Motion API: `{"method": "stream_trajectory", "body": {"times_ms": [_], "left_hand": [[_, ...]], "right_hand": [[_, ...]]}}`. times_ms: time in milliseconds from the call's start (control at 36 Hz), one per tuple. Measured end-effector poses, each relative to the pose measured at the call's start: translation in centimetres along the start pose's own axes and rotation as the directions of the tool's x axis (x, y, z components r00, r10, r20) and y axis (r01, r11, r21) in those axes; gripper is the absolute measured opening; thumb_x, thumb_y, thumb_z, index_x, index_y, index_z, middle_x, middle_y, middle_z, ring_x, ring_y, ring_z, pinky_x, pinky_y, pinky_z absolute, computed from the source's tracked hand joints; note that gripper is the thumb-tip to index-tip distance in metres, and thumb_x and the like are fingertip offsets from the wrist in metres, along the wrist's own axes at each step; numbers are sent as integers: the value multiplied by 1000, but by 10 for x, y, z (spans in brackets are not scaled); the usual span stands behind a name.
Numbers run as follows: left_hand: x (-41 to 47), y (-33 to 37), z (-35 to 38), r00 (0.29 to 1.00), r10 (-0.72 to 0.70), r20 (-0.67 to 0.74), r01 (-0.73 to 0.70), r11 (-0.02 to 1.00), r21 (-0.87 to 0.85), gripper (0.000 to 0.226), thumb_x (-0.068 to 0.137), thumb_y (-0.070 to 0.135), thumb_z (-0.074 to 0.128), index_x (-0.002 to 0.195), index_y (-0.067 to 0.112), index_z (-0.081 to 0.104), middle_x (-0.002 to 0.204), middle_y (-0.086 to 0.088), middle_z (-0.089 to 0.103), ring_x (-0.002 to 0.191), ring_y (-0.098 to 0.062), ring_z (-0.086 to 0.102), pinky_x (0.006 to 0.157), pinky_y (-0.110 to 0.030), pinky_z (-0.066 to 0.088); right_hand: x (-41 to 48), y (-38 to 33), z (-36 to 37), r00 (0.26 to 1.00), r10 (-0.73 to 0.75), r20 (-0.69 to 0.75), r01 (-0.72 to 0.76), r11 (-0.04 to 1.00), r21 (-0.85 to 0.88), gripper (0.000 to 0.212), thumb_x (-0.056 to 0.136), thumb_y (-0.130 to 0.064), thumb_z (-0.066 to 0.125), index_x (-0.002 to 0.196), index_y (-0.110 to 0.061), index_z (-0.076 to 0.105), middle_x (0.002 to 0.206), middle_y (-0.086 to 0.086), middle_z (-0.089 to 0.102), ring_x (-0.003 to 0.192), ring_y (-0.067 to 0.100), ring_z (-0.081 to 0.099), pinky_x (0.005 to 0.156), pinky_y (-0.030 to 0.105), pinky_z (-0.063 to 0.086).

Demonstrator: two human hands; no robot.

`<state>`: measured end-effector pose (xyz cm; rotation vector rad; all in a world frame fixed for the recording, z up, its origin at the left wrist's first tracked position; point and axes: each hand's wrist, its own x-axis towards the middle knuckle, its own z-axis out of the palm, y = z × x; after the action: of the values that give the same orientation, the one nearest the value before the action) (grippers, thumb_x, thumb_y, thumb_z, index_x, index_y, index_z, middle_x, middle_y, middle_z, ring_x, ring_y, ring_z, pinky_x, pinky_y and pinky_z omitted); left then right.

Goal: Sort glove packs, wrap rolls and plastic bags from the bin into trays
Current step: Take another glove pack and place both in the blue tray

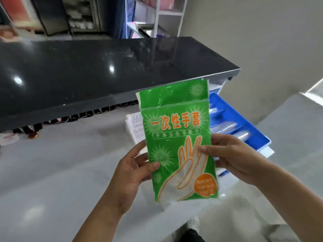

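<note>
A green glove pack (pixel 176 137) with orange lettering and a hand drawing is held upright in front of me, above the floor. My left hand (pixel 134 168) pinches its lower left edge with the thumb on the front. My right hand (pixel 227 154) grips its right edge, thumb also on the front. Behind the pack, on the right, lies a blue tray (pixel 232 112) holding clear wrap rolls (pixel 227 128). A white slotted bin (pixel 135 128) shows at the pack's left edge, mostly hidden.
A long black counter (pixel 104 70) runs across the back, with small dark bottles (pixel 70 117) lined under its front lip. White shelving (pixel 162 14) stands beyond it. Grey floor (pixel 52 172) spreads below, and my shoe (pixel 192 224) shows at the bottom.
</note>
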<state>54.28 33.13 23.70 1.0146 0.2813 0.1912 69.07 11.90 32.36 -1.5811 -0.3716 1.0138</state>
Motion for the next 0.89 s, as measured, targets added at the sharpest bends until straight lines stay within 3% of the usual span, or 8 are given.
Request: {"method": "stream_trajectory", "body": {"times_ms": [306,389,444,528,583,639,778,889], "left_hand": [[94,-35,114,988,100,-114,-103,994,-21,59,68,15,81,125,25,66,114,-12,73,106,-27,70,82,-31,57],[127,-51,142,975,92,-203,-78,994,79,58,68,14,85,122,22,66,109,-8,75,103,-21,70,89,-32,55],[148,-66,152,945,80,-316,-31,987,156,54,76,4,79,125,18,62,107,-8,73,98,-14,69,85,-24,54],[172,-92,163,898,78,-434,59,954,295,48,84,-5,69,124,19,57,120,-10,63,105,-12,63,82,-20,48],[184,-108,169,885,85,-458,104,923,371,50,84,-5,70,124,20,55,118,-2,60,99,-2,60,77,-13,47],[194,-120,174,886,100,-453,132,882,452,50,83,-6,70,119,25,56,107,10,62,88,7,63,68,-6,47],[209,-132,183,861,50,-505,294,763,576,52,79,7,70,116,41,60,110,6,73,91,-15,72,87,-43,58],[211,-135,185,822,89,-563,351,699,623,52,73,12,63,100,55,56,99,16,74,90,-10,71,83,-43,59]], "right_hand": [[29,-51,-127,967,-246,-70,230,955,-185,30,68,-19,78,96,-9,78,91,12,78,78,24,75,63,27,59],[40,-70,-171,936,-344,-77,298,889,-348,20,73,-17,81,93,-18,79,90,16,77,88,39,72,77,53,60],[49,-79,-200,897,-437,-62,359,804,-473,16,77,-14,79,92,-21,79,86,18,76,88,41,71,78,58,57],[64,-85,-243,838,-545,-14,362,575,-733,13,81,-23,76,91,-30,76,67,10,71,60,15,65,59,35,53],[72,-85,-265,796,-606,5,294,380,-877,10,80,-29,74,89,-29,75,62,9,64,58,18,56,58,34,48],[80,-84,-281,767,-641,23,254,269,-929,13,79,-28,72,90,-23,77,74,13,71,71,32,66,67,40,53],[113,-78,-308,777,-625,81,205,129,-970,26,84,-28,70,109,-27,75,98,12,75,85,42,66,74,42,52],[145,-72,-316,745,-648,160,250,48,-967,24,86,-22,69,108,-25,75,101,11,75,85,41,67,71,41,50]]}}
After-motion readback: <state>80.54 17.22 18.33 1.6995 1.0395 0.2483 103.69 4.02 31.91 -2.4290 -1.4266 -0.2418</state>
